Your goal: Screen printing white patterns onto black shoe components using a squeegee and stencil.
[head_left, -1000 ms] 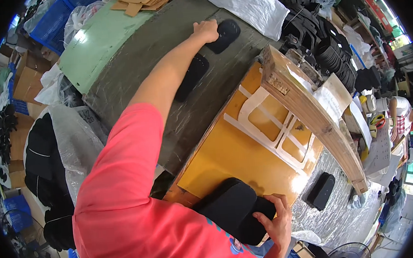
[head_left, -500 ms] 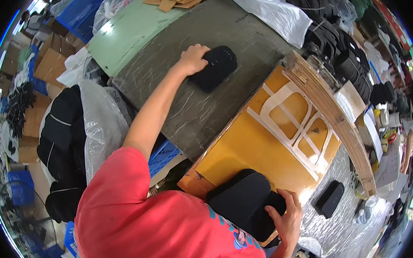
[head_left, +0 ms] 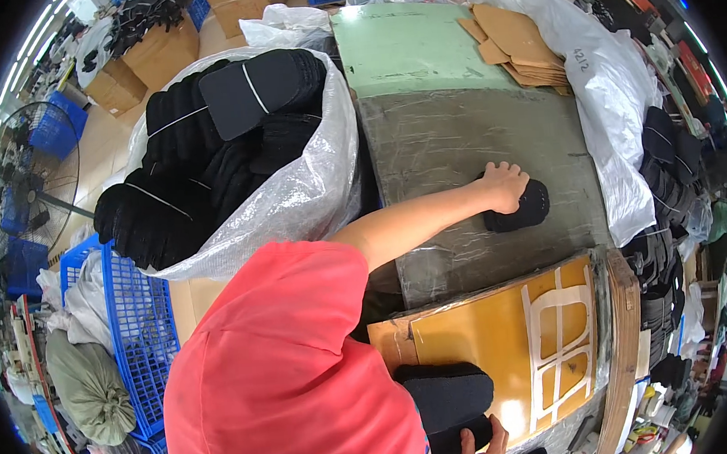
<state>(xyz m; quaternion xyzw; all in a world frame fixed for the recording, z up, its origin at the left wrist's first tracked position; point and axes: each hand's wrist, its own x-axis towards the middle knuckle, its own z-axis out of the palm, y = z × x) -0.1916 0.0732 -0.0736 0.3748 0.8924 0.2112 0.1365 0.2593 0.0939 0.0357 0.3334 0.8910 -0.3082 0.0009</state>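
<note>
A small stack of black rounded pads lies on the dark grey tabletop. Stretched out over it, my left hand has its fingers curled on the pads' far left side. Close to my body, my right hand grips the edge of a black pad, partly cut off by my shirt and the lower rim. Just beyond that hand, larger black rounded pads rest on the yellow board.
A white sack full of bundled black pads stands at left, beside a blue crate. Pale cut-out templates lie on the yellow board, near a wooden beam. Brown cardboard pieces sit on the green board.
The view has swung left, bringing the sack fully into sight. My left hand now lies further over the stack on the grey tabletop; my right hand stays at the near pad.
</note>
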